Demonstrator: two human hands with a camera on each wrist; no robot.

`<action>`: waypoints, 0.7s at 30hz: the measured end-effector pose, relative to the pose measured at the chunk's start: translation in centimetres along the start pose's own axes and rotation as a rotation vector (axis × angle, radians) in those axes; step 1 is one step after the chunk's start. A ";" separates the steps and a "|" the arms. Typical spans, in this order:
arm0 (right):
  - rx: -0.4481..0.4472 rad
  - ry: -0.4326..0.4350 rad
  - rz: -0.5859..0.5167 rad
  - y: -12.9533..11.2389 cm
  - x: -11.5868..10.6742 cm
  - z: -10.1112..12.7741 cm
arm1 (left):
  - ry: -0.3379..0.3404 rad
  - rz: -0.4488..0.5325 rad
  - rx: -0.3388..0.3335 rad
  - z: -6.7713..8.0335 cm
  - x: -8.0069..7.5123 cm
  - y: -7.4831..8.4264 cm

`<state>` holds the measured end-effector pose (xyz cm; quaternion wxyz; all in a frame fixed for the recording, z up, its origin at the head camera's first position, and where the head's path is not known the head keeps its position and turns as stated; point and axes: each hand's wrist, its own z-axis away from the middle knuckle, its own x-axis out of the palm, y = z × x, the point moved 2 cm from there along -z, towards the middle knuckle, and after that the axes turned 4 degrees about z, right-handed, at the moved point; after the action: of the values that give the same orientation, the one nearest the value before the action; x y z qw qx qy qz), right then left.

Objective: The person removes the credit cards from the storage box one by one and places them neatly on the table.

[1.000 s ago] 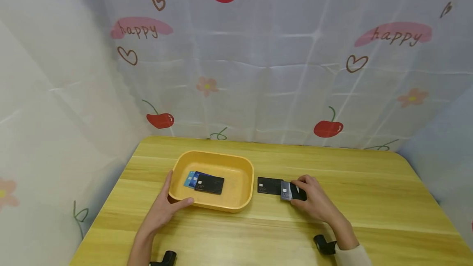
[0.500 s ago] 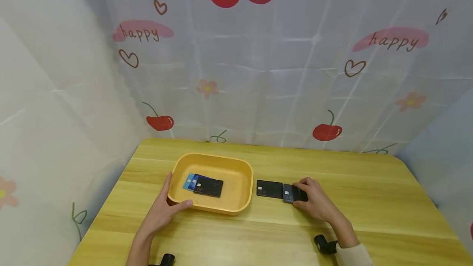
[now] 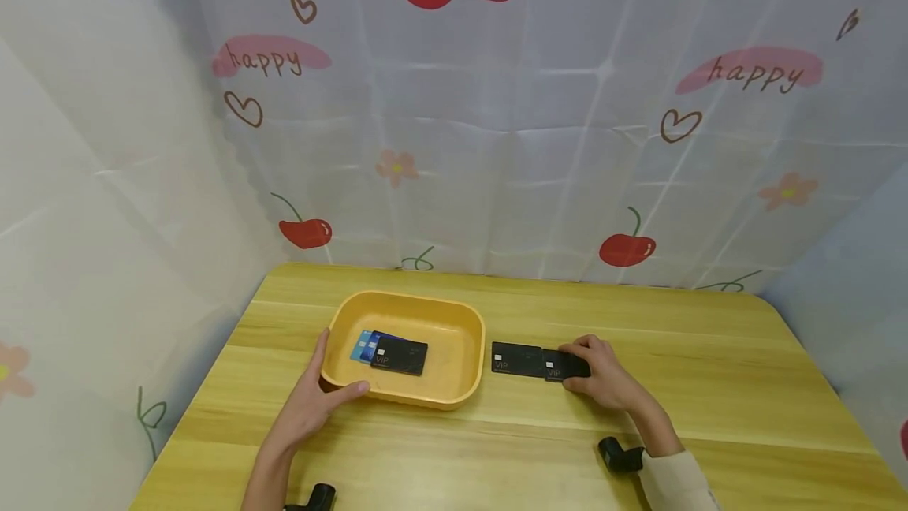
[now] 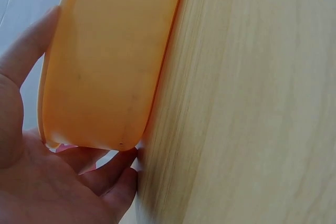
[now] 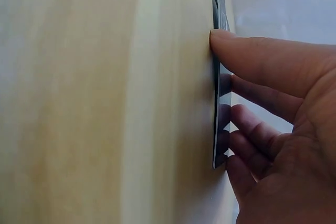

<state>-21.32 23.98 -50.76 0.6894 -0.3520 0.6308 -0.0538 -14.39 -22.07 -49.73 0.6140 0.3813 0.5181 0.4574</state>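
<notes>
My left hand (image 3: 307,408) holds the left end of a shallow yellow plastic tray (image 3: 454,349). In the left wrist view its thumb lies on the rim of the tray (image 4: 105,66), with the fingers around the end wall. Inside the tray a black VIP card (image 3: 403,357) overlaps a dark blue card and a light blue card (image 3: 356,348). Right of the tray, another black VIP card (image 3: 516,359) lies flat on the table. My right hand (image 3: 608,378) pinches a black VIP card (image 3: 559,367) by its long edges; its left edge meets the flat card's right edge.
All this stands on a light wood-grain table (image 3: 709,385). A white curtain (image 3: 511,148) printed with cherries and hearts hangs along the back and sides. A black wrist mount (image 3: 619,456) sits at my right wrist, another (image 3: 321,497) at the left.
The card in my right hand has gone from tilted and overlapping the flat card to lying nearly level beside it. My left hand and the tray stay in place.
</notes>
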 end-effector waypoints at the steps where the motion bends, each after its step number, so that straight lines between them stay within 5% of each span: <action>1: -0.001 0.001 -0.005 0.1 0.0 0.0 | -0.001 0.000 0.000 0.0 0.0 0.0; 21: 0.045 0.033 -0.057 0.3 0.3 -0.1 | -0.010 0.024 -0.001 0.1 0.0 0.1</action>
<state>-21.44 24.04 -51.22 0.6846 -0.3536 0.6305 -0.0935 -14.33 -22.06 -49.62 0.6114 0.3896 0.5101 0.4629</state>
